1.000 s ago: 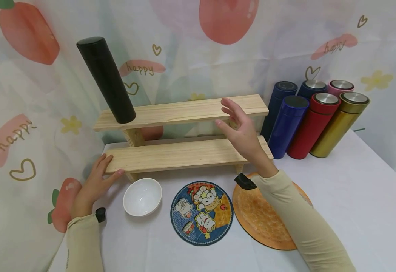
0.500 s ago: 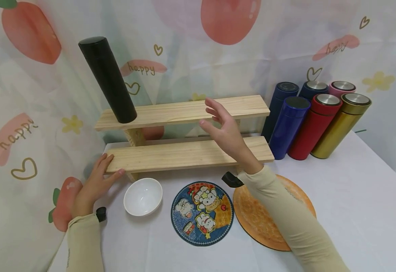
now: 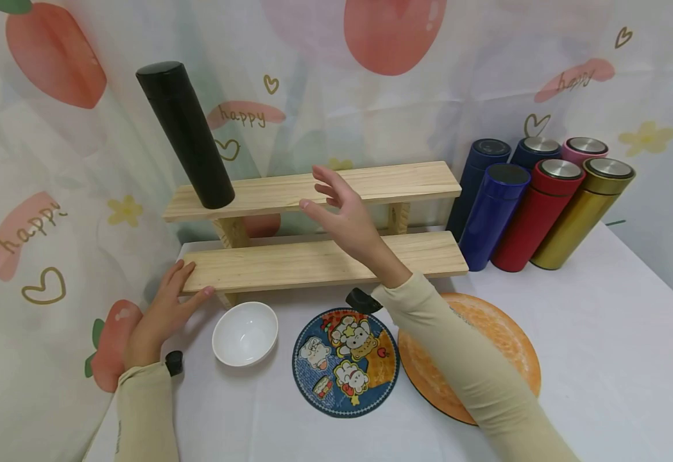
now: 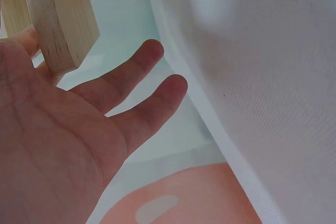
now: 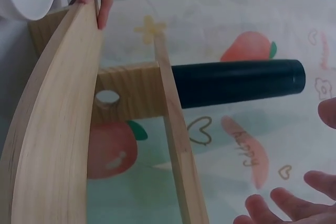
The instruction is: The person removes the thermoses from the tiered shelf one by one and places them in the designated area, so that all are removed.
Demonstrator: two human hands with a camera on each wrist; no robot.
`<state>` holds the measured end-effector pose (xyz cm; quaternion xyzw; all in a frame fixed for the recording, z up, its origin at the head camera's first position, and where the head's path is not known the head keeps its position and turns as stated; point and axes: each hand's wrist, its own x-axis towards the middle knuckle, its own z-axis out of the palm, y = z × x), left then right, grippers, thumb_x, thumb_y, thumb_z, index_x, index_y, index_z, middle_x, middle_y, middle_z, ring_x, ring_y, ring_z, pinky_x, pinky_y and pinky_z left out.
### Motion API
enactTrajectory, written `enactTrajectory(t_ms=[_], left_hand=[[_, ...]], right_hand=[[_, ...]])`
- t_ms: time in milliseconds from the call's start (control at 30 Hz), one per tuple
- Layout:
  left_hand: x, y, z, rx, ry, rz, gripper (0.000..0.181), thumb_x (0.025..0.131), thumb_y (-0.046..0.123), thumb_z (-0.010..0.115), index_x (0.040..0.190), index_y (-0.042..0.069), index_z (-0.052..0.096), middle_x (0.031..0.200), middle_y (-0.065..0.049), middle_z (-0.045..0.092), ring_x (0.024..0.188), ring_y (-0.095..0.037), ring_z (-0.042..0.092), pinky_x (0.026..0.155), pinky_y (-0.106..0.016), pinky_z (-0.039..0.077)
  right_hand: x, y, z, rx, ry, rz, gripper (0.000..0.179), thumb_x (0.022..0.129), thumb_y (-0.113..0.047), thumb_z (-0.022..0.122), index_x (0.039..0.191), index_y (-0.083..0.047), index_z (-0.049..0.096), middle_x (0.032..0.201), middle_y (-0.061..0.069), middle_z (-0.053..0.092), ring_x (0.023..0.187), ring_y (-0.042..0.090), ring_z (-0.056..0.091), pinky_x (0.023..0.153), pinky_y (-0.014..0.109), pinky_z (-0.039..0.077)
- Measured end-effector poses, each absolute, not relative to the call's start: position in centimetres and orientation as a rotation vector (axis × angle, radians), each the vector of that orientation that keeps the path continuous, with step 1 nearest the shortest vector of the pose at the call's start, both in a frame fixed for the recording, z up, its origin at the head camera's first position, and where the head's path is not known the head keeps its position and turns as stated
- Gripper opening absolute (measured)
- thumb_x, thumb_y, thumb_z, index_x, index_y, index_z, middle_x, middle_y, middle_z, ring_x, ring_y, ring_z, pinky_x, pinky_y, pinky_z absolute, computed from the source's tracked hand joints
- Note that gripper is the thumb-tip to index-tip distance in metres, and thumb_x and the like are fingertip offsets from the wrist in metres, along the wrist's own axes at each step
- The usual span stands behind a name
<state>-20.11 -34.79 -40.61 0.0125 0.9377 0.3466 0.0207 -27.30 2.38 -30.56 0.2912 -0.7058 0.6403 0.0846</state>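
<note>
A two-tier wooden shelf (image 3: 324,260) stands at the back of the table. My left hand (image 3: 163,311) holds the left end of its lower board, thumb at the front edge and fingertips at the end. The left wrist view has the board end (image 4: 60,24) between thumb and fingers, two fingers (image 4: 149,106) stretched past it. A black thermos flask (image 3: 188,138) stands upright on the upper board's left end. My right hand (image 3: 344,221) hangs in front of the upper board, fingers spread and nothing in it, to the right of the flask.
Several thermos flasks in blue, red (image 3: 538,215), gold (image 3: 581,212) and pink stand to the right of the shelf. In front of it lie a white bowl (image 3: 245,335), a round cartoon mat (image 3: 344,362) and an orange round mat (image 3: 509,359), partly under the right sleeve. A printed curtain hangs behind.
My right hand has moved left along the front of the upper board, toward the black thermos flask, with its fingers still spread. My left hand has stayed at the lower board's end.
</note>
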Motion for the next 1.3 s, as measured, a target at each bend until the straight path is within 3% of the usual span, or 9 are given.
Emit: enactTrajectory(t_ms=[400, 667, 933, 1300], left_hand=[[-20.0, -35.0, -40.7, 0.053, 2.906, 1.108, 0.092, 0.105, 0.040, 0.070, 0.168, -0.002, 0.018, 0.175, -0.027, 0.000, 0.158, -0.055, 0.006, 0.121, -0.074, 0.016], [-20.1, -34.9, -40.7, 0.031, 2.901, 1.088, 0.094, 0.105, 0.045, 0.069, 0.170, 0.000, 0.017, 0.176, -0.025, -0.001, 0.159, -0.053, 0.005, 0.121, -0.075, 0.017], [-20.1, -35.0, -40.4, 0.018, 2.886, 1.079, 0.095, 0.105, 0.046, 0.068, 0.170, 0.002, 0.015, 0.177, -0.023, -0.004, 0.159, -0.053, 0.004, 0.120, -0.076, 0.017], [-20.3, -35.0, -40.6, 0.051, 2.908, 1.108, 0.091, 0.106, 0.042, 0.069, 0.169, -0.001, 0.020, 0.176, -0.024, 0.001, 0.159, -0.051, 0.006, 0.122, -0.073, 0.016]], right_hand=[[-27.8, -2.5, -29.6, 0.809, -2.129, 2.029, 0.065, 0.102, -0.024, 0.069, 0.161, -0.006, 0.046, 0.160, 0.012, 0.050, 0.146, 0.037, 0.048, 0.120, 0.054, 0.036], [-28.4, -5.5, -28.6, 0.820, -2.171, 2.054, 0.068, 0.103, -0.025, 0.070, 0.163, -0.008, 0.043, 0.163, 0.009, 0.048, 0.145, 0.036, 0.049, 0.115, 0.038, 0.044], [-29.1, -8.7, -27.1, 0.790, -2.230, 2.096, 0.071, 0.102, -0.030, 0.072, 0.164, -0.013, 0.042, 0.163, 0.006, 0.047, 0.143, 0.030, 0.050, 0.106, 0.032, 0.051], [-31.1, -12.4, -26.2, 0.679, -2.305, 2.075, 0.082, 0.103, -0.035, 0.073, 0.170, -0.018, 0.029, 0.170, 0.002, 0.035, 0.147, 0.021, 0.043, 0.116, 0.035, 0.043]])
